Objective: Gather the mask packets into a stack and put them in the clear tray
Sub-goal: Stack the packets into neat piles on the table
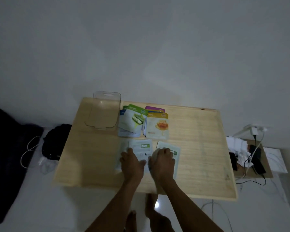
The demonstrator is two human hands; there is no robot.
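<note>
Several mask packets lie on a light wooden table (199,148). A green cucumber packet (133,120) tops a small pile, and beside it lies a yellow honey packet (158,126) over a purple one (155,108). Nearer me, two pale packets lie face down. My left hand (132,162) rests flat on the left pale packet (141,148). My right hand (162,160) presses on the right pale packet (175,154), fingers curled at its top edge. The clear tray (104,113) stands at the table's far left corner, with nothing in it.
A black bag (54,142) and white cable (29,151) lie on the floor left of the table. A low board with chargers, dark devices and white paper (251,156) sits to the right. My bare feet (151,213) show below the table's near edge.
</note>
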